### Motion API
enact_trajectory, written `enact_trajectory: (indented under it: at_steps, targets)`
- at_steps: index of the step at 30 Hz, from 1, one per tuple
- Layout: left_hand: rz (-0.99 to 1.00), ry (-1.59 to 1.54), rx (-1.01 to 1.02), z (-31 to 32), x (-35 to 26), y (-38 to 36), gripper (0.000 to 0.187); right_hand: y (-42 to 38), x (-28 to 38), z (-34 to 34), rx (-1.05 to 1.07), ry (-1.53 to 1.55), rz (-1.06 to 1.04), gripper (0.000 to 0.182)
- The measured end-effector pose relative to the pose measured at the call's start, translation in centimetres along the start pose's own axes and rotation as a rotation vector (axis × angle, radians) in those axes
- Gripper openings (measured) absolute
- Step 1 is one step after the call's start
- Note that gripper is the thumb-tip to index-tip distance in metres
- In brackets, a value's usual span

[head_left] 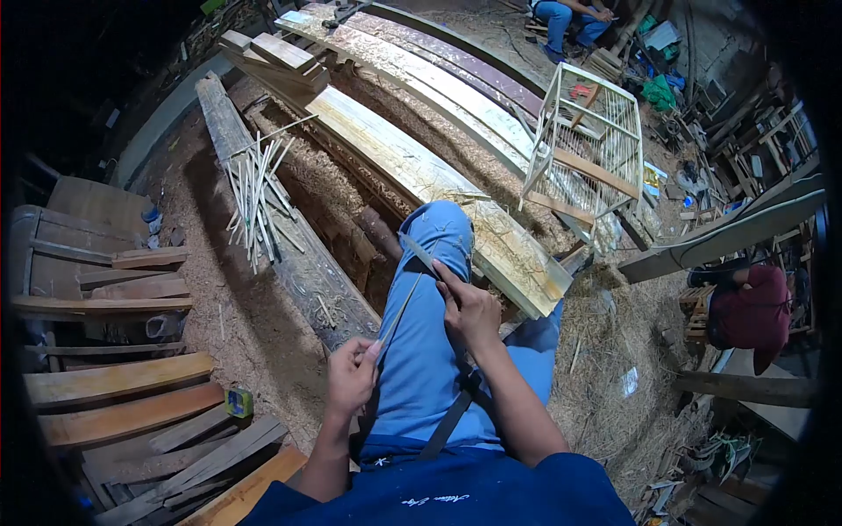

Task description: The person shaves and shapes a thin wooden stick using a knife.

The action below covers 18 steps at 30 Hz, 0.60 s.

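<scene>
My left hand (353, 377) pinches the near end of a thin bamboo strip (401, 310), which slants up across my thigh in blue jeans. Closed around a knife, my right hand (472, 309) rests over the raised knee. The blade (417, 252) points up and left, and the strip's far end meets it close to my right fingers. The knife's handle is hidden in my grip. To the left, a loose pile of similar pale strips (254, 197) lies across a weathered plank (303, 263).
A light plank (412, 167) runs beside my knee, shavings on it. At the right stands a slatted wooden cage (586, 145). Stacked boards (123, 377) and a small green-yellow box (238, 402) lie at left. Two people sit farther off, one in dark red (750, 307).
</scene>
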<state>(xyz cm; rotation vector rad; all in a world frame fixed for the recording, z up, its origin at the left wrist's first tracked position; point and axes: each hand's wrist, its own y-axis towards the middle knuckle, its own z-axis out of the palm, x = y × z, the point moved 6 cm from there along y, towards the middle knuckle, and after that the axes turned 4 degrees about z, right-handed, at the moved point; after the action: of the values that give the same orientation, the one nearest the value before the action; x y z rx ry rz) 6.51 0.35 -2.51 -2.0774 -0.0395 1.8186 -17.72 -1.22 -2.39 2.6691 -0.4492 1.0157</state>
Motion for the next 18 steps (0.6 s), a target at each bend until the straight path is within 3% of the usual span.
enact_trajectory:
  at_steps: [6, 8, 12, 16, 18]
  targets:
    - [0.126, 0.034, -0.003, 6.2, -2.0, 8.5, 0.015, -0.7, -0.3, -0.7, 0.045, 0.142, -0.034, 0.043]
    - [0.228, 0.225, -0.036, 7.3, -2.2, 10.9, 0.016, -0.8, 0.1, -1.1, 0.09, 0.202, -0.005, 0.039]
    - [0.314, 0.186, -0.039, 7.0, -2.5, 11.0, 0.017, -0.8, 0.3, -0.8, 0.084, 0.103, 0.001, 0.04]
    - [0.153, 0.131, 0.005, 5.9, -1.9, 8.7, 0.019, -0.6, 0.2, -0.3, 0.031, 0.1, 0.003, 0.041]
    - [0.081, -0.042, 0.036, 5.4, -1.3, 7.0, 0.02, -0.3, 0.0, -0.4, 0.044, 0.074, 0.028, 0.04]
